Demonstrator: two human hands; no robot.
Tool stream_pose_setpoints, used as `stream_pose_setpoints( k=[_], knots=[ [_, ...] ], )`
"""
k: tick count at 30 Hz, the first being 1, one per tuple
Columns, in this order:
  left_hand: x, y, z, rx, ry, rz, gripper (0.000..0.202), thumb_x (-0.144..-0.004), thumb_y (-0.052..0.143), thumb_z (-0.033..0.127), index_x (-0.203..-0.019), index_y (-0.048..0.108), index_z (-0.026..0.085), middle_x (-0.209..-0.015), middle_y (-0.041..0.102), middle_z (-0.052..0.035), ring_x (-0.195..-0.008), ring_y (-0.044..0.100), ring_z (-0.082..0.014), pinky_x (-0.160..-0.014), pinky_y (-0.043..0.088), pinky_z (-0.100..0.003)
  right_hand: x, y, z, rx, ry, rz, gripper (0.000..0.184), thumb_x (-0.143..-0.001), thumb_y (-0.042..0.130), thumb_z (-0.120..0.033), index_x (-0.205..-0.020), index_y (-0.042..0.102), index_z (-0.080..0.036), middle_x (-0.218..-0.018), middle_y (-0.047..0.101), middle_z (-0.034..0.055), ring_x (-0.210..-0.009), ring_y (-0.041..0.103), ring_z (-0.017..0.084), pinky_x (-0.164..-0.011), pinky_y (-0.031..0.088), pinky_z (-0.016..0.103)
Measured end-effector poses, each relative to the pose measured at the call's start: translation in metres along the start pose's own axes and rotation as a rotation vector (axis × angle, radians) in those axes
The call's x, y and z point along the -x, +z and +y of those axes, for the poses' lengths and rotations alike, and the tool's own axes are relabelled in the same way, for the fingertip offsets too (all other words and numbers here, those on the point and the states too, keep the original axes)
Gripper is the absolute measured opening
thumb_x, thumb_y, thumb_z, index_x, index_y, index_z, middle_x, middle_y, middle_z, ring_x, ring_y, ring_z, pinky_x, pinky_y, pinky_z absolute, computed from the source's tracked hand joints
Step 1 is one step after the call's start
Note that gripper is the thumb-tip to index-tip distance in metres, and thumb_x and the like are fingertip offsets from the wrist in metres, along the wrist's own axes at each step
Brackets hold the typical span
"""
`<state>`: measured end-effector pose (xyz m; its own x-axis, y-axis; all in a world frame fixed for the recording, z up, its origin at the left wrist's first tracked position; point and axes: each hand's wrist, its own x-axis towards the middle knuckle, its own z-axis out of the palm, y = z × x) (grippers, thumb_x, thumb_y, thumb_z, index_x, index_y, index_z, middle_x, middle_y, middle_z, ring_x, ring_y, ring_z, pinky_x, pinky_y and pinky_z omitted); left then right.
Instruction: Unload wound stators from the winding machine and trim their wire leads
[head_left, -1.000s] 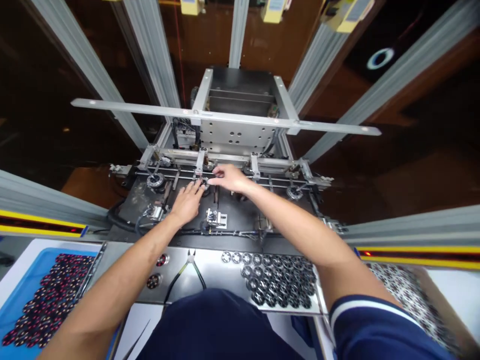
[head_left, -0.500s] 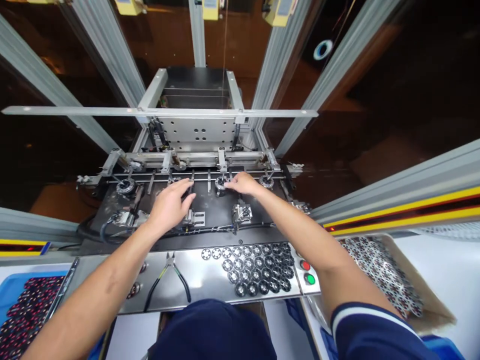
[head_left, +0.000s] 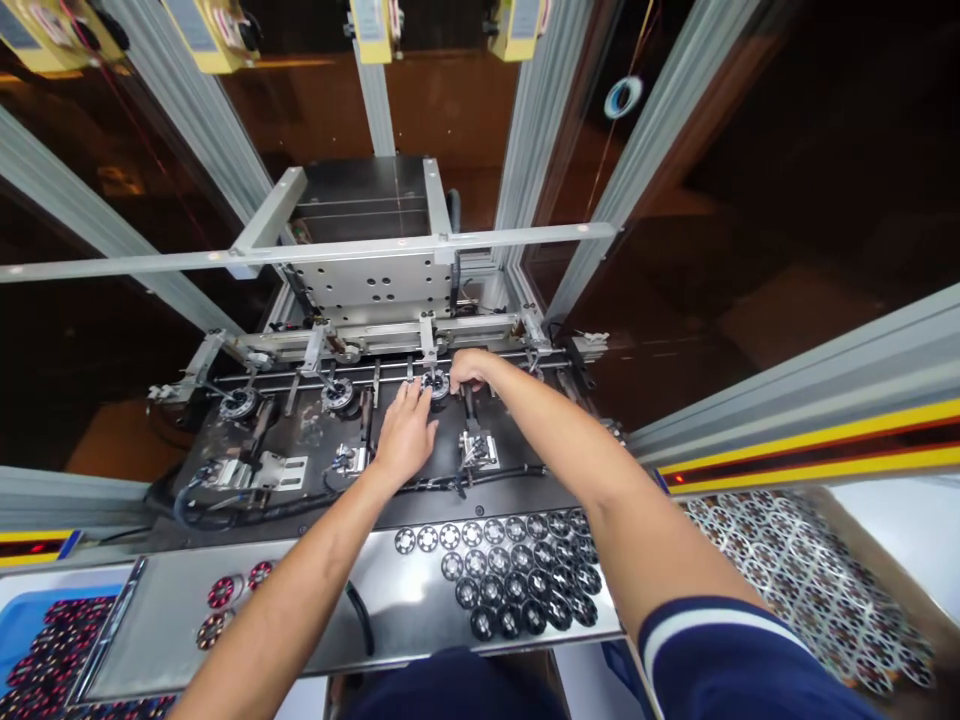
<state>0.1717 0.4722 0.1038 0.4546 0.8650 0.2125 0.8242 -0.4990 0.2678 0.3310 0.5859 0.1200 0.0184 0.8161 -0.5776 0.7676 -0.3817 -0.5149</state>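
A round slotted motor stator sits on the third station from the left of the black winding fixture. My left hand reaches in from its near left, fingers stretched forward with the tips at its edge and the thumb apart. Just to the right of the stator is my right hand, its fingers bent down and drawn together. Whatever is between those fingertips is hidden. Two more stators, one on the second station and one on the far-left station, sit in the fixture.
Several black-and-silver stators stand in rows on the metal shelf. Red-wound stators lie at its left, near pliers partly under my left arm. A blue tray of wound parts and a carton of cores flank the shelf.
My left hand has moved right, from the second station to the third one's stator. My right hand has shifted slightly and its fingers now bend downward beside that stator. The camera view has tilted.
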Motion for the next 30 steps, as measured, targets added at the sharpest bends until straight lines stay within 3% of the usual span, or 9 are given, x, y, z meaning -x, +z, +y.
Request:
stream_pose_setpoints(
  k=[3,7,12,15,19,24,27,30],
  knots=[
    [-0.008,0.008,-0.001,-0.020,0.006,-0.034,0.053,-0.084,0.057,0.016,-0.136,0.046,0.010,-0.151,0.042,-0.0225,-0.141,0.037,-0.0377,-0.107,0.044,-0.053,-0.009,0.001,-0.001,-0.038,0.001,0.057,0.034,-0.093,0.060,-0.034,-0.121,0.058,-0.016,-0.122,0.061,0.0091,-0.104,0.063,0.022,-0.087,0.055,0.042],
    [-0.013,0.009,-0.001,-0.035,0.020,-0.071,0.054,-0.084,0.056,0.014,-0.137,0.047,0.015,-0.154,0.038,-0.0187,-0.143,0.033,-0.0373,-0.107,0.043,-0.054,-0.009,-0.005,0.004,-0.072,-0.034,0.146,0.033,-0.092,0.062,-0.034,-0.120,0.059,-0.016,-0.122,0.061,0.0091,-0.107,0.062,0.023,-0.088,0.054,0.041],
    [-0.016,0.006,-0.002,-0.048,0.023,-0.122,0.053,-0.082,0.056,0.013,-0.135,0.049,0.016,-0.151,0.045,-0.0166,-0.140,0.038,-0.0374,-0.106,0.044,-0.054,0.001,0.007,0.009,-0.148,-0.106,0.110,0.030,-0.093,0.060,-0.035,-0.115,0.061,-0.014,-0.114,0.064,0.0066,-0.097,0.065,0.020,-0.082,0.057,0.039],
    [-0.017,0.006,-0.003,-0.054,0.022,-0.141,0.058,-0.079,0.057,0.011,-0.136,0.048,0.014,-0.153,0.042,-0.0174,-0.140,0.038,-0.0381,-0.106,0.044,-0.054,0.003,0.015,0.010,-0.176,-0.129,0.085,0.030,-0.093,0.061,-0.035,-0.115,0.061,-0.014,-0.115,0.064,0.0067,-0.098,0.064,0.021,-0.083,0.057,0.039],
    [-0.019,0.008,-0.002,-0.063,0.016,-0.145,0.062,-0.075,0.059,0.008,-0.135,0.049,0.017,-0.152,0.043,-0.0164,-0.139,0.040,-0.0380,-0.106,0.043,-0.056,0.010,0.012,0.006,-0.157,-0.163,0.094,0.030,-0.093,0.060,-0.035,-0.115,0.061,-0.014,-0.114,0.064,0.0067,-0.097,0.065,0.020,-0.082,0.057,0.039],
    [-0.014,-0.005,-0.003,-0.034,0.047,-0.126,0.059,-0.076,0.061,0.012,-0.134,0.051,0.013,-0.150,0.045,-0.0192,-0.138,0.042,-0.0368,-0.107,0.044,-0.053,0.056,0.000,0.009,-0.034,-0.250,0.240,0.030,-0.089,0.065,-0.039,-0.103,0.066,-0.013,-0.105,0.068,0.0052,-0.095,0.065,0.020,-0.085,0.054,0.038],
    [-0.015,-0.024,0.001,0.012,0.084,-0.095,0.046,-0.088,0.052,0.022,-0.133,0.053,0.011,-0.144,0.053,-0.0192,-0.132,0.052,-0.0318,-0.108,0.045,-0.048,0.103,-0.018,0.038,0.053,-0.320,0.361,0.026,-0.080,0.074,-0.041,-0.089,0.071,-0.018,-0.099,0.072,0.0035,-0.102,0.064,0.021,-0.092,0.046,0.030],
    [-0.033,-0.034,0.019,0.061,0.183,-0.114,0.039,-0.096,0.041,0.029,-0.126,0.060,0.014,-0.130,0.066,-0.0134,-0.120,0.062,-0.0259,-0.106,0.048,-0.043,0.136,-0.049,0.081,0.137,-0.242,0.464,0.016,-0.082,0.071,-0.034,-0.079,0.072,-0.018,-0.091,0.073,0.0062,-0.100,0.065,0.023,-0.091,0.044,0.030]
  ],
)
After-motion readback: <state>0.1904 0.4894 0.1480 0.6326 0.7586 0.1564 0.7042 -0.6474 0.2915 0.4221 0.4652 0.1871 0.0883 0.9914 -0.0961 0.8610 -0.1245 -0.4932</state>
